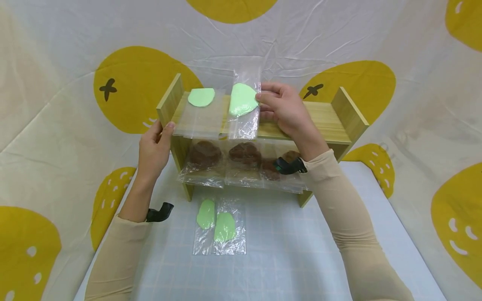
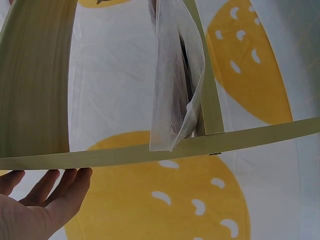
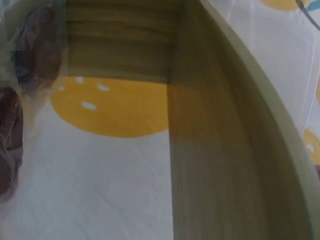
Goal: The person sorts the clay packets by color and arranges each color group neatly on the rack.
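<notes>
My right hand (image 1: 282, 106) pinches the right edge of a clear plastic bag (image 1: 242, 127) between thumb and fingers, above the top board of a small wooden shelf (image 1: 350, 113). In this bag is a flat pale-green piece (image 1: 242, 100). My left hand (image 1: 155, 148) grips the shelf's left side panel, thumb in front. Its fingers (image 2: 70, 195) press the panel's outer side in the left wrist view. Another bag (image 1: 201, 121) with a green piece (image 1: 201, 97) lies on the top board, at left. The right wrist view does not show my right hand.
Several bags with dark brown lumps (image 1: 205, 154) stand on the lower board. In front of the shelf, two bags with green pieces (image 1: 206, 214) lie partly overlapped on the pale table (image 1: 278, 259). A white cloth with yellow shapes (image 1: 421, 125) hangs behind.
</notes>
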Demonstrator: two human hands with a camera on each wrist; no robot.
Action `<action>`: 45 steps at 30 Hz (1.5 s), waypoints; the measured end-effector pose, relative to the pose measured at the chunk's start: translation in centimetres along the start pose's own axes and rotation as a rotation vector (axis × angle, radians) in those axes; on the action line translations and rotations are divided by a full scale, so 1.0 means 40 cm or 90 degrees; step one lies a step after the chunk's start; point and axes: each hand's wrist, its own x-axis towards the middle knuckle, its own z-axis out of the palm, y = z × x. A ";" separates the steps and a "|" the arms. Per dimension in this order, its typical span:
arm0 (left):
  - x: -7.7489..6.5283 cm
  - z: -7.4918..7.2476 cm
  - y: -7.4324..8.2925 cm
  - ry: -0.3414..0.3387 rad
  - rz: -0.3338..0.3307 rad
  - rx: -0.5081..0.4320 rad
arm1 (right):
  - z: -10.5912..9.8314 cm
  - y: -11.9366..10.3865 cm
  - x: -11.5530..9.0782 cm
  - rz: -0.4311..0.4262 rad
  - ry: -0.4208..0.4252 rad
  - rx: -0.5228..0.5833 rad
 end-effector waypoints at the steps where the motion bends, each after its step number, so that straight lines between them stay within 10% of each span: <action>1: 0.000 0.000 0.000 0.000 0.000 0.001 | 0.000 0.003 0.003 0.001 0.002 -0.006; 12: 0.001 -0.001 -0.005 0.000 0.007 0.001 | 0.002 0.009 0.003 0.023 0.011 -0.156; 26: 0.003 0.002 -0.007 0.003 0.014 0.001 | -0.018 0.005 -0.039 -0.077 0.034 -0.316; 45: 0.000 0.001 -0.004 0.006 0.018 0.010 | -0.019 -0.021 -0.215 -0.205 -0.038 -0.182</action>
